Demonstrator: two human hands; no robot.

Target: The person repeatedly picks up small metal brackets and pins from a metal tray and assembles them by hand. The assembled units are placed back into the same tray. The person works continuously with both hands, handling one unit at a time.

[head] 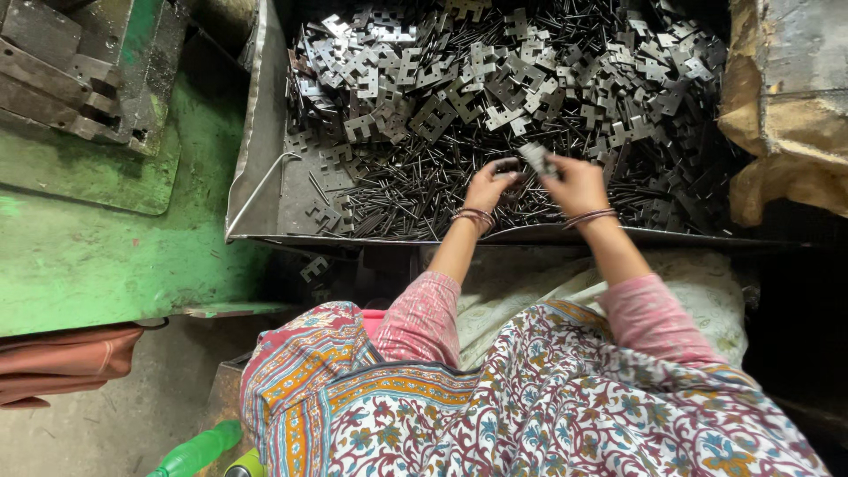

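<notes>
A large metal bin holds a heap of flat notched steel plates at the back and a layer of thin dark metal rods at the front. My right hand is closed around a small stack of steel plates held just above the rods. My left hand reaches down among the rods beside it, fingers curled on the parts; what it grips is hidden. Bangles circle both wrists.
A green metal machine table with a dark steel die block stands at the left. Torn brown sacking covers the right side. A green plastic bottle lies on the floor. Patterned cloth covers my lap.
</notes>
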